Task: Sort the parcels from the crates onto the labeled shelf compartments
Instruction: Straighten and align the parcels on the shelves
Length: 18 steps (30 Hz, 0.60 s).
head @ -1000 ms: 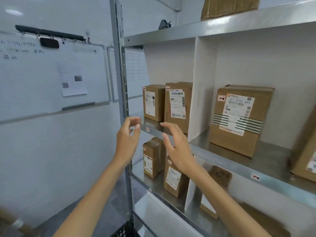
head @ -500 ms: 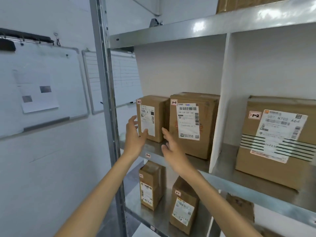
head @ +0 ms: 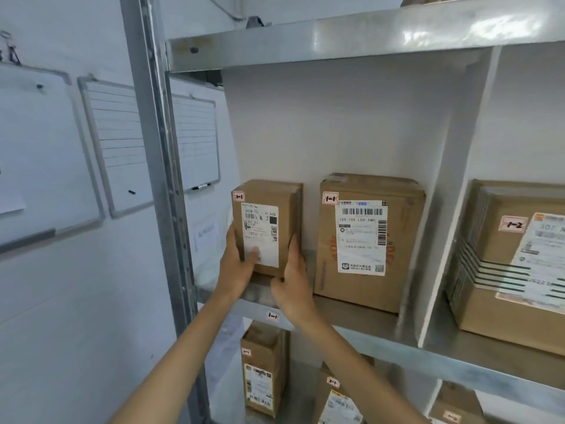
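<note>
Both hands at the small parcel (head: 266, 228), an upright brown cardboard box with a white shipping label bearing barcodes on its front and a small pinkish tag marked "1-1" at its upper left corner. It stands at the left end of the left compartment (head: 336, 123) of the steel shelf (head: 382, 335), whose front edge carries a matching "1-1" sticker (head: 272, 316); whether its base rests on the shelf or is held just above it cannot be told. The left hand (head: 237, 266) grips the box's lower left edge, thumb laid across the label and fingers wrapped round the side. The right hand (head: 293, 286) lies against the lower right side with its fingers straight and pointing upward, pressing rather than clasping. Parcels in this compartment: two, the second being a larger parcel (head: 367, 240) just to the right, also tagged "1-1". A white divider (head: 452, 209) separates them from one striped parcel (head: 516, 270) tagged "1-2". On the shelf below, three more parcels are partly visible: one (head: 263, 371), a second (head: 339, 399), a third (head: 455, 407). Left of the steel upright (head: 159, 179), three whiteboards hang on the wall: one (head: 36, 148), a second (head: 113, 142), a third (head: 195, 139).
</note>
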### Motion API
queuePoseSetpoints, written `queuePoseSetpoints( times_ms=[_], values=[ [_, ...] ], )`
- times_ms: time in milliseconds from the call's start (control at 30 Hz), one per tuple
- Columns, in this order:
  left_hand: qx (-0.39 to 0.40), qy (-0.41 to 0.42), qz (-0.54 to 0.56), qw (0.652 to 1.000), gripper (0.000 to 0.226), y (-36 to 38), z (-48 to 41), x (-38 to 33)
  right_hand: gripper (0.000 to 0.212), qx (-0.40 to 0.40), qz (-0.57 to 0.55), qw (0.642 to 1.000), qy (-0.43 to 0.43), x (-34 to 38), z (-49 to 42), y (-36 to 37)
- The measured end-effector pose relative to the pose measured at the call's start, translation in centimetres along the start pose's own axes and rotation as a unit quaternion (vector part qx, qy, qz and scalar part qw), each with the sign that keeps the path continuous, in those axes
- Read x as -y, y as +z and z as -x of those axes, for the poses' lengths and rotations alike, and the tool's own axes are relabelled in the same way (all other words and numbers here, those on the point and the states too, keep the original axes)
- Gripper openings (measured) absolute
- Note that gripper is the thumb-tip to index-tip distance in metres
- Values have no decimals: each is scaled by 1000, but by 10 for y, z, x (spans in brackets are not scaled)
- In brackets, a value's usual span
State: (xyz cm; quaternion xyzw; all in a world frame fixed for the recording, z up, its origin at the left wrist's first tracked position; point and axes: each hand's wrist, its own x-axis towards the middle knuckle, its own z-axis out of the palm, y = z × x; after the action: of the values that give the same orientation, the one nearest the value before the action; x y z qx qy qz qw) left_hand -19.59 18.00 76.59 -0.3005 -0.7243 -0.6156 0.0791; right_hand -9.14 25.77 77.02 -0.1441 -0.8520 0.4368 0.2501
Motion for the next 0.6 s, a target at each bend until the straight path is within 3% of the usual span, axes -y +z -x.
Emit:
queuePoseSetpoints(
  times_ms=[300,500,600],
  values=[
    [15,4,-20,1000,61,-11,-8,12,91,-10,-10,1000,8,3,-5,11],
    [43,-48,-42,997,71,-13,-12,12,86,2,-22,1000,11,5,-4,0],
    [12,-57,-52,997,71,-18,-7,8,78,-13,6,1000,-15,7,1,-6]
  ],
)
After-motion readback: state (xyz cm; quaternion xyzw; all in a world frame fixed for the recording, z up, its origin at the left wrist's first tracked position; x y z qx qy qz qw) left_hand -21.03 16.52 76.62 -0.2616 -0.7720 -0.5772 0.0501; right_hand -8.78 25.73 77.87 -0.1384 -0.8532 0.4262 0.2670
